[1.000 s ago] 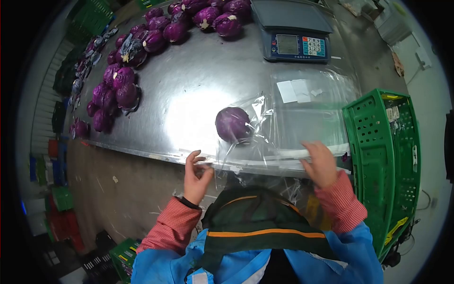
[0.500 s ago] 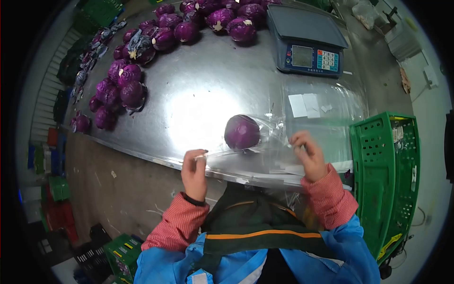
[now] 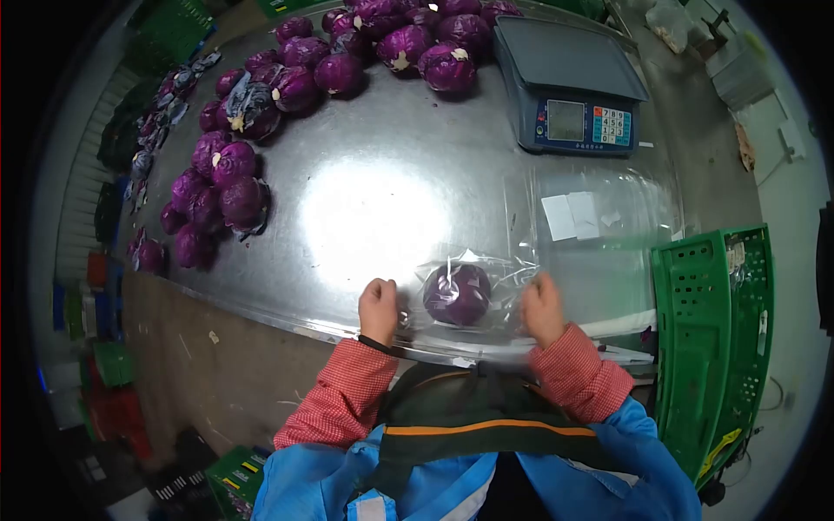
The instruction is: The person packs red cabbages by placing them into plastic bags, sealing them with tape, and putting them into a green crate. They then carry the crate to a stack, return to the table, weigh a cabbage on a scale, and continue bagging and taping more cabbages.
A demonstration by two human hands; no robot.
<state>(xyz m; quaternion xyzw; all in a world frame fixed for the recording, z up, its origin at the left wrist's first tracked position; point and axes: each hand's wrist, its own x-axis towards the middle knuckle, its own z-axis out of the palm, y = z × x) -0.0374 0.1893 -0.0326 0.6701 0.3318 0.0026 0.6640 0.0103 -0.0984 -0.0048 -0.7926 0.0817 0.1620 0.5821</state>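
A purple cabbage (image 3: 457,295) sits near the front edge of the metal table, with clear plastic film (image 3: 473,258) lying over it. Left of it, my left hand (image 3: 379,311) is closed in a fist on one side of the film. My right hand (image 3: 541,310) grips the film on the other side, slightly blurred. Both hands are apart from the cabbage itself. To the right lies a stack of clear plastic sheets (image 3: 599,278) with white paper slips (image 3: 571,215) on it.
Several purple cabbages (image 3: 295,89) lie along the back and left of the metal table (image 3: 347,139). A digital scale (image 3: 569,87) stands at the back right. Green crates (image 3: 708,313) stand at the right edge, and loose outer leaves (image 3: 165,108) lie far left.
The film, beside and in front of the cabbage before, now covers it. The cabbage appears lower in view, nearer the table's front edge. My hands have come closer together.
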